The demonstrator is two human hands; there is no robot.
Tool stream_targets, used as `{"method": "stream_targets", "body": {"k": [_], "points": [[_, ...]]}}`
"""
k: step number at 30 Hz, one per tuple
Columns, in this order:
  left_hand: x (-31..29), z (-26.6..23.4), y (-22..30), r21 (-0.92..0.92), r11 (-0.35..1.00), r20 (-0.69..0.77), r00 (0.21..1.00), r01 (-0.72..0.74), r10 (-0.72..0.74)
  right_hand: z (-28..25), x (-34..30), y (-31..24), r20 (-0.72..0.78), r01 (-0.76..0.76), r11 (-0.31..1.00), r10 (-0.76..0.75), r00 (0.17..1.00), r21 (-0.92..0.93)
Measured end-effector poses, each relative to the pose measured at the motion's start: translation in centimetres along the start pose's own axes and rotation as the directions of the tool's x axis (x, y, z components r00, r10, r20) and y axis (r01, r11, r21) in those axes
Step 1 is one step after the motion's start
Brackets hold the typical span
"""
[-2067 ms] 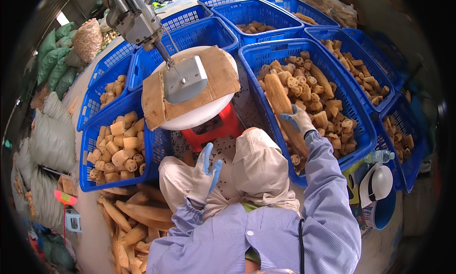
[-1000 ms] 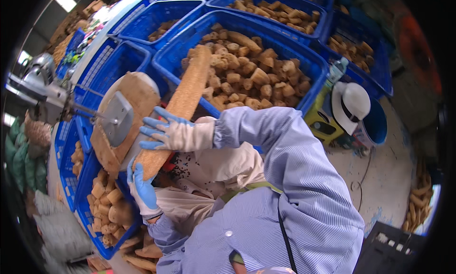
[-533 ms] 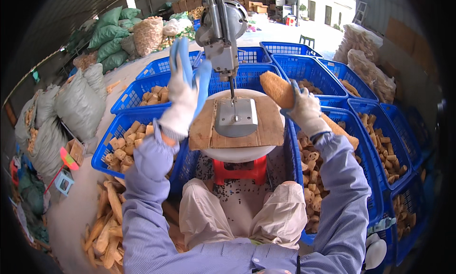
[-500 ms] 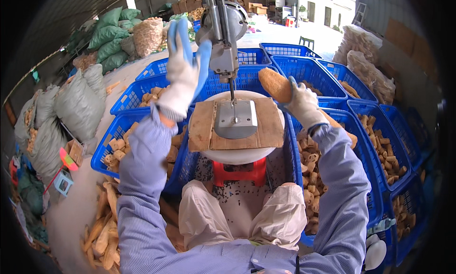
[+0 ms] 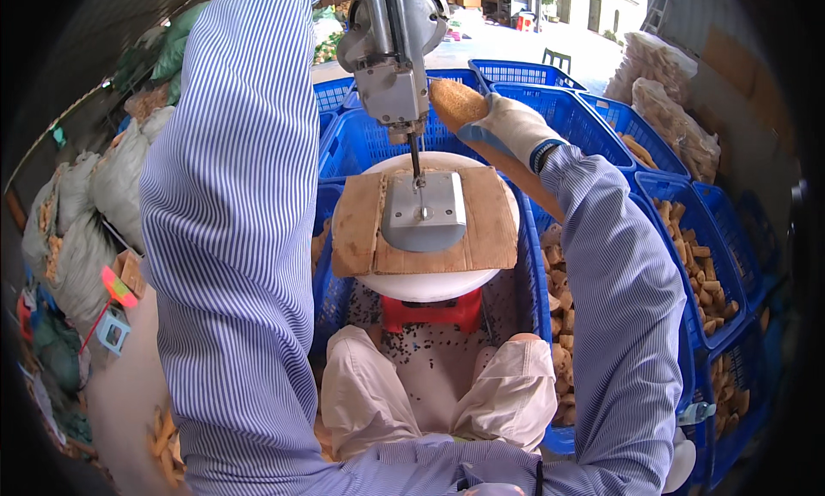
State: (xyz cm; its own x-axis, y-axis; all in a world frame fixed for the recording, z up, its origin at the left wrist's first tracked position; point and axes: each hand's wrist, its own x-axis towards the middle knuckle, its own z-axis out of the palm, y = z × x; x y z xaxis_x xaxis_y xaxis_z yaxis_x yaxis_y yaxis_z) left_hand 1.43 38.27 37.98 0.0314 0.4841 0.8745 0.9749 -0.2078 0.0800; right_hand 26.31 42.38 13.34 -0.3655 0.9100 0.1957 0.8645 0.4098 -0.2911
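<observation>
My right hand point(image 5: 516, 128), in a white glove with blue-coated fingers, is wrapped round a long tan dried loofah point(image 5: 457, 103). The loofah's rounded end sticks out close beside the machine head point(image 5: 394, 92), and its other part runs back under my wrist. My left sleeve point(image 5: 236, 169) rises past the top edge, so my left hand is out of sight. Below the machine's needle-like rod lies a grey metal plate point(image 5: 424, 212) on a wooden board point(image 5: 357, 229), which rests on a round white top.
Blue plastic baskets point(image 5: 546, 113) surround the machine; several hold short cut loofah pieces point(image 5: 563, 324). A red stool-like base point(image 5: 430, 311) stands between my knees, with dark bits scattered on the floor. Full sacks point(image 5: 82, 255) stand at the left, clear bags point(image 5: 675, 122) at the far right.
My left arm has swung up and forward, taking the hand out of view. My right hand has brought the loofah leftward and up, closer to the machine head.
</observation>
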Motion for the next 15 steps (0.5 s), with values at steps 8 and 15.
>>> {"method": "stream_targets", "body": {"k": [8, 15], "points": [[0.5, 0.0, 1.8, 0.401, 0.913, -0.037, 0.995, -0.071, 0.093, 0.0, -0.5, 1.9, -0.070, 0.139, 0.985, -0.146, 0.987, -0.098], [1.4, -0.5, 0.8, 0.445, 0.873, 0.026, 0.978, -0.198, 0.208, 4.6, -3.2, 8.5, 0.199, 0.223, 0.858, -0.145, 0.969, -0.462]]}}
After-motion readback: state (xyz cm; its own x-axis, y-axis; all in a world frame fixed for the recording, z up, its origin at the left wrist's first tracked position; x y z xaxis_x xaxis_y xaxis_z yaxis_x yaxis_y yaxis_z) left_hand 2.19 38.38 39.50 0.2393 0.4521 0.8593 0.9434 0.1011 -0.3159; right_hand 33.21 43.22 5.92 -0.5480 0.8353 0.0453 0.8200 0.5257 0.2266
